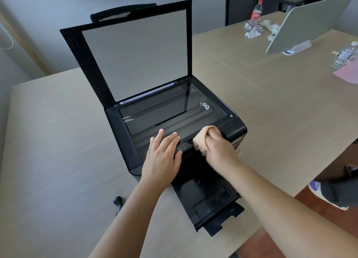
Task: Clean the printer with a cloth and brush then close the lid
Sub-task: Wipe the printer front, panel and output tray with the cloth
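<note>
A black printer point(120, 133) stands on the table with its scanner lid point(135, 52) raised upright at the back, baring the glass point(166, 110). My left hand point(164, 157) lies flat and open on the printer's front edge, fingers on the glass rim. My right hand point(219, 147) is closed on a crumpled beige cloth point(201, 139) pressed against the front right of the top, beside the control panel point(184, 148). The black brush handle point(117, 204) lies on the table, left of my left forearm.
The printer's paper tray point(211, 205) juts out toward me over the table's edge point(251, 232). Farther right stand a cola bottle point(256, 13), crumpled papers point(251, 32), a tilted grey board point(310, 23) and a pink sheet point(348, 71). Someone's shoe point(325, 193) is on the floor.
</note>
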`<action>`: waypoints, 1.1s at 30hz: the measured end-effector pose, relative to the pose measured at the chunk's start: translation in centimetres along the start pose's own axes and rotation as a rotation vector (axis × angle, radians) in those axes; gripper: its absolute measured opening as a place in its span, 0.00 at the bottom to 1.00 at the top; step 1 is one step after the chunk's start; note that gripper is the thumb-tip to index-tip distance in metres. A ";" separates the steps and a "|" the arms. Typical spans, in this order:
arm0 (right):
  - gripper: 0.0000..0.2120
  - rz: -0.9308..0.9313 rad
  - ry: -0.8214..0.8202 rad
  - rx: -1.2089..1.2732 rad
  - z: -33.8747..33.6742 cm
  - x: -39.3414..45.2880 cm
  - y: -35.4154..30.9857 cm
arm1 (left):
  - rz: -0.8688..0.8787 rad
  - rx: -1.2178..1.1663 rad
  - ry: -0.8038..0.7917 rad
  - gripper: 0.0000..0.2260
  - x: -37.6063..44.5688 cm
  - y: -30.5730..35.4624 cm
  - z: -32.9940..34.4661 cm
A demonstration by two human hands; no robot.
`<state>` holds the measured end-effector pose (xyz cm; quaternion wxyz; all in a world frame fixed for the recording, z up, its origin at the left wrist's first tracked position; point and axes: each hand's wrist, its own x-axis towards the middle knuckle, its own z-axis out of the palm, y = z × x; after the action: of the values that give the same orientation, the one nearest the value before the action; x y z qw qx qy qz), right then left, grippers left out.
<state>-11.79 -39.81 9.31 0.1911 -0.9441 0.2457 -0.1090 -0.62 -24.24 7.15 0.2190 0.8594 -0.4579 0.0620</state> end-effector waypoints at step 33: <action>0.07 -0.064 -0.182 -0.225 -2.8 1.8 1.3 | 0.020 0.049 -0.006 0.20 -0.1 0.4 -0.2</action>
<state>-11.62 -42.59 11.53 0.1018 -0.9729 0.2076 -0.0009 -1.02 -24.28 7.43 0.1957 0.8600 -0.4657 0.0728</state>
